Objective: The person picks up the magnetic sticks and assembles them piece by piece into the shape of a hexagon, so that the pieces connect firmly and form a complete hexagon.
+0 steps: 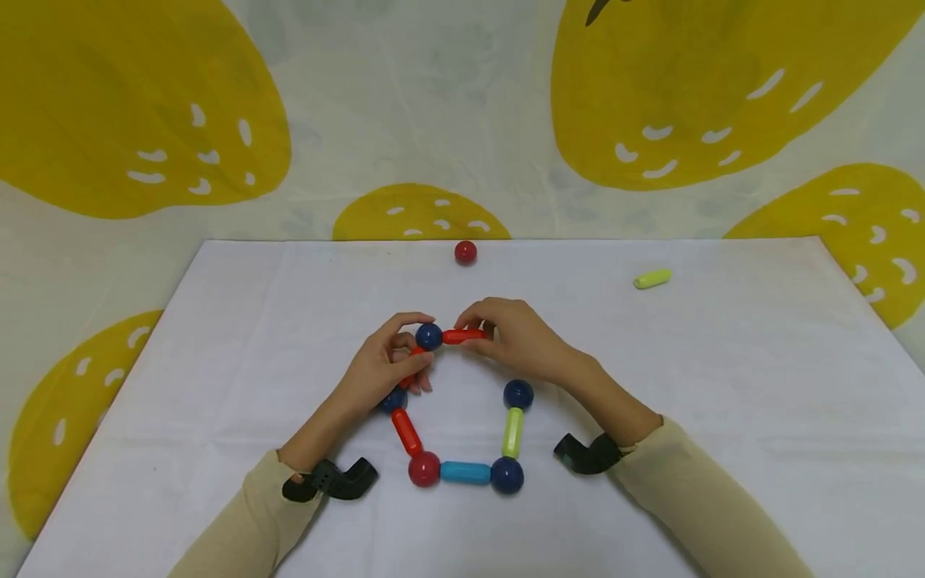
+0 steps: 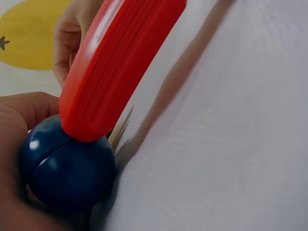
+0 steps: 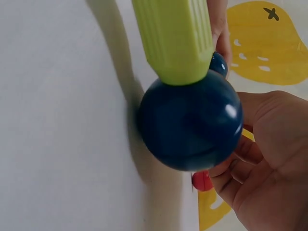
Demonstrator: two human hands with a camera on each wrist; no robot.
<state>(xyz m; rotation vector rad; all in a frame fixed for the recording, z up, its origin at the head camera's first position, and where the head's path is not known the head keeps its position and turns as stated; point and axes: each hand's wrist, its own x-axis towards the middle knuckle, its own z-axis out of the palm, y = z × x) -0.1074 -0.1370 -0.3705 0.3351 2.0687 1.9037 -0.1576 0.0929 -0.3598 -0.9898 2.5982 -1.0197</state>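
My left hand (image 1: 383, 361) holds a dark blue ball (image 1: 429, 336) and the red rod joined below it, which its fingers partly hide. The right hand (image 1: 516, 341) pinches another red rod (image 1: 462, 336), whose left end meets that ball. From the left hand the chain runs down through a second blue ball (image 1: 393, 399), a red rod (image 1: 406, 432) and a red ball (image 1: 424, 469). It continues along a light blue rod (image 1: 466, 473) to a blue ball (image 1: 507, 475), then up a yellow-green rod (image 1: 512, 433) to another blue ball (image 3: 190, 122), below the right hand.
A loose red ball (image 1: 466, 253) lies near the back edge of the white table (image 1: 289, 281). Farther right is a loose yellow-green rod (image 1: 653, 278). Behind the table hangs a cloth (image 1: 433, 96) with yellow shapes. Black devices sit on both wrists.
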